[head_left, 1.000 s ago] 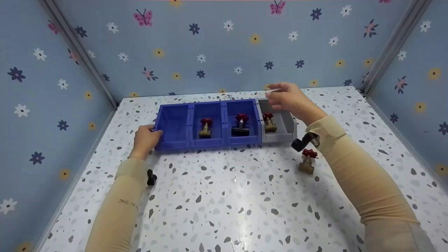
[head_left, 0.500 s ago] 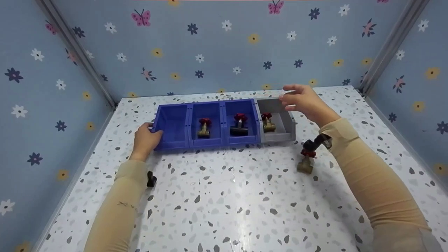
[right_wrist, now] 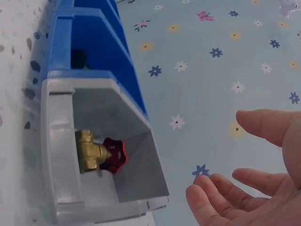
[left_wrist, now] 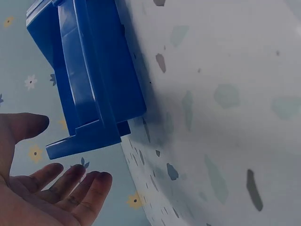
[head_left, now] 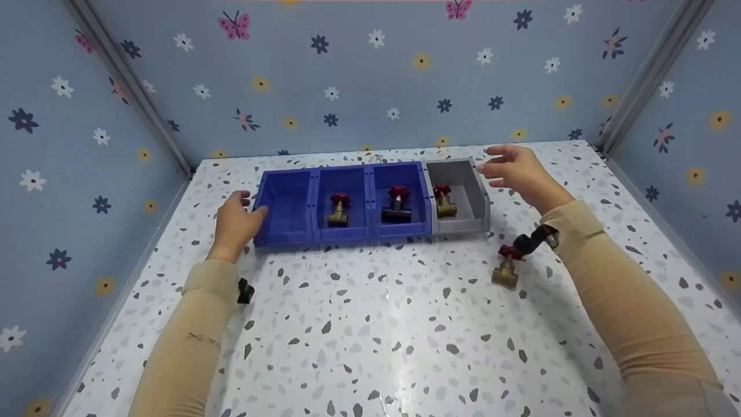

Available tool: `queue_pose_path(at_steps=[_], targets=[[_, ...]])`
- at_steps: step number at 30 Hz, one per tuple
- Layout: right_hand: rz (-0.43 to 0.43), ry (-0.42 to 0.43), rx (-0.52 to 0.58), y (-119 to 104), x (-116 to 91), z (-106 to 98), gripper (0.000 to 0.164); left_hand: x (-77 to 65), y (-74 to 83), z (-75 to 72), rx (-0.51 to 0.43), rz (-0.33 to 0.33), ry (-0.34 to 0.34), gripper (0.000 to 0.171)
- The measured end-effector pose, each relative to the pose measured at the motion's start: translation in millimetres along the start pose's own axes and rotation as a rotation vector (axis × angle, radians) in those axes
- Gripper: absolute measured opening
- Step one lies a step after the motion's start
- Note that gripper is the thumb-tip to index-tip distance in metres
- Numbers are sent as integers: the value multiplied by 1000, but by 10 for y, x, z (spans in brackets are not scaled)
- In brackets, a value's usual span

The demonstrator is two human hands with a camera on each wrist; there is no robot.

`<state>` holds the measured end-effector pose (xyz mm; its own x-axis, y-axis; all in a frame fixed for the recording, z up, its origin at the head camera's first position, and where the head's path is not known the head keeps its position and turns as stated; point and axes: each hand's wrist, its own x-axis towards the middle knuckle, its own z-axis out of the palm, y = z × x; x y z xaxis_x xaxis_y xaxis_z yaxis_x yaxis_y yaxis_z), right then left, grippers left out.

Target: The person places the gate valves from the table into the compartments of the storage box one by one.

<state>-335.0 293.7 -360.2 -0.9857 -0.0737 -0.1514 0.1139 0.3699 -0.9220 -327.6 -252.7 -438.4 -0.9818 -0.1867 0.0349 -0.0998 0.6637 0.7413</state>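
Note:
My left hand (head_left: pixel 234 227) is spread around the left end of the blue bins, its fingers relaxed. In the left wrist view, a gap shows between the fingers and the blue bin (left_wrist: pixel 106 61). At the row's other end, my right hand (head_left: pixel 521 176) hovers beside the grey bin (head_left: pixel 460 226) with loose fingers and nothing in them. Inside the grey bin lies a brass valve (right_wrist: pixel 91 153) with a red handwheel. The middle blue bin holds a similar brass valve (head_left: pixel 338 215). A black valve (head_left: pixel 397 213) with a red handwheel is in the blue bin beside the grey one.
Another brass valve (head_left: pixel 505 275) with a red handwheel lies on the speckled table (head_left: pixel 347 336), in front of the grey bin and partly behind the right wrist camera (head_left: pixel 535 238). The leftmost blue bin (head_left: pixel 283 202) holds nothing. Flower-patterned walls (head_left: pixel 359 69) enclose the back and sides.
My right hand has moved right, from above the grey bin to beside it. My left hand, earlier gripping the leftmost bin's side, has loosened and shifted slightly left.

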Motion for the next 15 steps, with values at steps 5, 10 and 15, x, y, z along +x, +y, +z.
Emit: queue_pose_path(at_steps=[5,10,15], targets=[[16,23,-56,125,47,-22,74,-13,51,-12,0,33,14,67],[45,29,-107,245,118,-27,73,-26,92,-26,2,74,16,68],[82,13,-152,315,175,-11,72,-54,142,-26,-3,118,25,67]])
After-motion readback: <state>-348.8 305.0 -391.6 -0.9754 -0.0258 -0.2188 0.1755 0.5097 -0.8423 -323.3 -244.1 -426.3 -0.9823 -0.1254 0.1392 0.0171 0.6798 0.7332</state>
